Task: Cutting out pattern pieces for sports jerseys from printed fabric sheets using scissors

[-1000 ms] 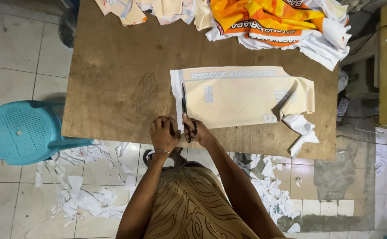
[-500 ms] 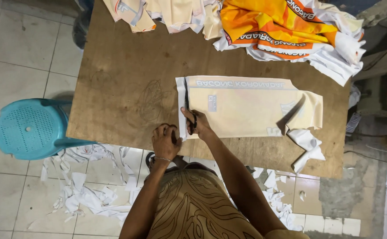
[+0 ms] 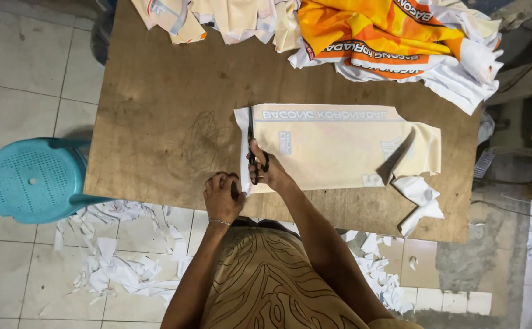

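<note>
Change: scissors (image 3: 252,141) sit farther up the sheet's left edge than half a second ago.
Stool: turquoise stool (image 3: 31,180) stands left of the surface (image 3: 156,122).
Left hand: left hand (image 3: 222,196), curled, pins the sheet's near corner so it stays flat.
Right hand: right hand (image 3: 265,169), fingers through the handles, blades pointing away along the cut line.
Sheet: cream printed sheet (image 3: 333,146) lies flat mid-surface.
Pile: orange cloth (image 3: 388,30) is heaped at the far right.
</note>
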